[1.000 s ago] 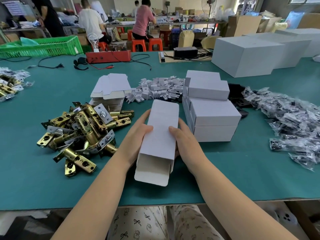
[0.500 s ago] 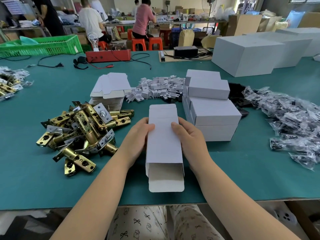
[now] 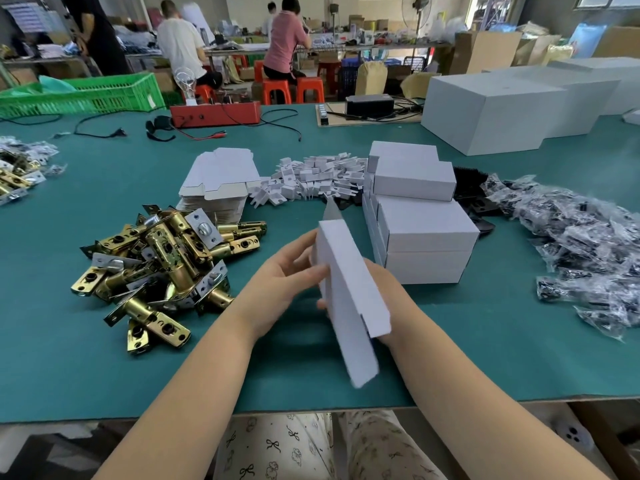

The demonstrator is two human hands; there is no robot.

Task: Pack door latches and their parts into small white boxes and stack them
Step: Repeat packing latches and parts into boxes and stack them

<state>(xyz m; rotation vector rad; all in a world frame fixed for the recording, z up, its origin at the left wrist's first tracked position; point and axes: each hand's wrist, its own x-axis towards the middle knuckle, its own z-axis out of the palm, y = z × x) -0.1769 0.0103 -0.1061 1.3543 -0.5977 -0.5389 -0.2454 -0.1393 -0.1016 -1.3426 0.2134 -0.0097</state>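
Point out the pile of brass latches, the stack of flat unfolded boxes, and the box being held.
pile of brass latches [image 3: 162, 261], head view, on a gold latch body mid-pile.
stack of flat unfolded boxes [image 3: 221, 176], head view, on the top sheet.
held box [image 3: 349, 299], head view, on its broad white face.

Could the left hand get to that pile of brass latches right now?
Probably yes: the latch pile lies just left of the left hand with bare table between, but it would first have to release the white box.

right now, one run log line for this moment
stage: forming carton | both hands: left hand, right hand hold small white cardboard box tilted on edge | brass door latches: untouched
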